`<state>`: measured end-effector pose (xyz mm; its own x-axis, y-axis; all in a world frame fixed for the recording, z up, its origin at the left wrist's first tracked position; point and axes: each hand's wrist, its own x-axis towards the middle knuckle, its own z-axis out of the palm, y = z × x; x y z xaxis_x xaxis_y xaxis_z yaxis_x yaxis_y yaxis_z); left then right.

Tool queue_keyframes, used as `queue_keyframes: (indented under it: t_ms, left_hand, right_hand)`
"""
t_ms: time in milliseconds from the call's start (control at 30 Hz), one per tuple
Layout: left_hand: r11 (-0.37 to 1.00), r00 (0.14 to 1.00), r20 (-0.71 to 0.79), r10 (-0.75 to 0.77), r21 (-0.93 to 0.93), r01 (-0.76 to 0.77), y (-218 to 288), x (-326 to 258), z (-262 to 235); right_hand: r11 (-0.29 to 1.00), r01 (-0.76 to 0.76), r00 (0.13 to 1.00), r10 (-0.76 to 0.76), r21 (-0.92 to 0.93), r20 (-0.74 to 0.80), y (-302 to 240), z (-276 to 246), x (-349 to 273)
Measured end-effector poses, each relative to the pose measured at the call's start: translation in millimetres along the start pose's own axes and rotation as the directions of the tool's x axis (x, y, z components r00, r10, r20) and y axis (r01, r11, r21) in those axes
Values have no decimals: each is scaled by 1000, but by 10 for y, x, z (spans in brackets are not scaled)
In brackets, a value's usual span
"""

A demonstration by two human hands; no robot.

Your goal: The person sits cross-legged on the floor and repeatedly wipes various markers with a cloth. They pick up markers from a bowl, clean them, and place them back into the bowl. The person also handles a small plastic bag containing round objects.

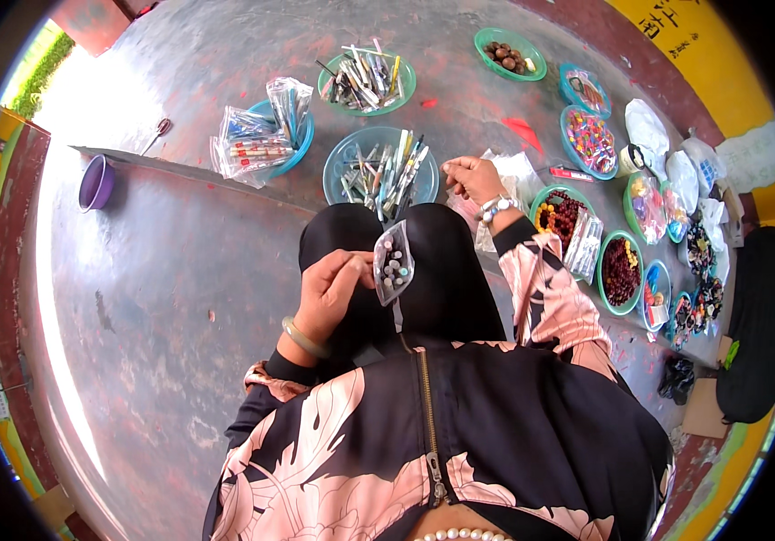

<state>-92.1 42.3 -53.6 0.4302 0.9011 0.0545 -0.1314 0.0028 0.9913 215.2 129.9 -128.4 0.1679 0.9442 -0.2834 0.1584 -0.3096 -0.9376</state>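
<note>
My left hand [329, 287], a pale bangle at its wrist, pinches the edge of a clear plastic bag [394, 263] above my lap. Several pens stand in that bag, their ends showing at its open mouth. To the right of my knees, my right hand [475, 178] is raised with curled fingers pressed together; whatever is in them, if anything, is too small to make out. Beside it lie clear plastic bags [518, 171]. Just beyond my knees, a clear blue bowl [332, 171] holds loose pens [396, 176].
Bagged pens [256, 144] fill a blue bowl [304, 149] at the left. Farther off are a green bowl of pens [365, 81] and a bowl of brown balls [506, 56]. Bead bowls [622, 270] line the right. A purple bowl [96, 183] sits far left, below a ledge [171, 162].
</note>
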Motion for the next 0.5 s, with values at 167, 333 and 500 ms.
queue_keyframes:
  t_ms: [167,333,500]
  left_hand:
    - [999,990,-135,-48,-3,48,-167,15,-77]
    - [999,991,-132,-16,-53,9,-212,78,-17]
    - [993,994,-108,-11,-117,-2,-204,105,-65]
  right_hand:
    - [974,-220,971,224,54,-89,412,11,605]
    - [957,-289,952,289,17,-101,575,200,1117]
    - [954,-274,954,254,-120,-156,677,369,1304]
